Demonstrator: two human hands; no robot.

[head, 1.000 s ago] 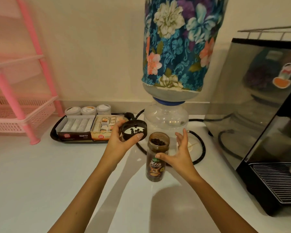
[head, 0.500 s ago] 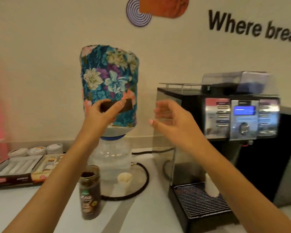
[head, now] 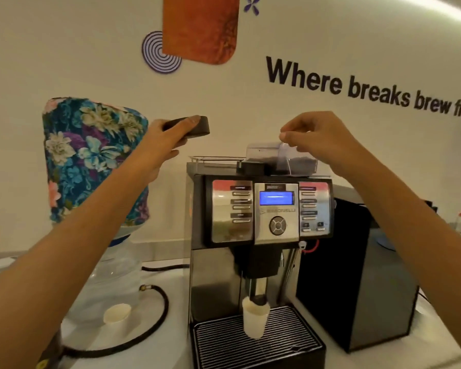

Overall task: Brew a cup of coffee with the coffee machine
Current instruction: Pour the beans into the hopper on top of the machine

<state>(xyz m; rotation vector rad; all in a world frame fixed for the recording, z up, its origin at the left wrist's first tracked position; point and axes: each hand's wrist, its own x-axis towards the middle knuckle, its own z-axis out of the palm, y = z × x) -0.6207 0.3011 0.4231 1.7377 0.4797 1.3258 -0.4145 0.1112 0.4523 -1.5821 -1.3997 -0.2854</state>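
The coffee machine (head: pixel 266 211) stands in the middle, its blue display lit. A white paper cup (head: pixel 254 320) sits on the drip grate under the spout. My left hand (head: pixel 163 141) holds the black jar lid (head: pixel 192 126) level, up and left of the machine's top; its inside is hidden. My right hand (head: pixel 317 137) pinches the clear flap of the bean hopper (head: pixel 282 159) on top and holds it raised. Dark beans show inside the hopper. The coffee jar (head: pixel 48 355) is barely visible at the bottom left edge.
A water bottle in a floral cover (head: pixel 91 161) stands left of the machine, with a small paper cup (head: pixel 117 314) and a black hose (head: pixel 155 315) at its base. A black box unit (head: pixel 357 275) sits right of the machine. Wall lettering runs behind.
My view rose from the jar to the machine. The left hand carried the lid with beans up and rightward. The right hand left the jar, reached the hopper and lifted its flap.
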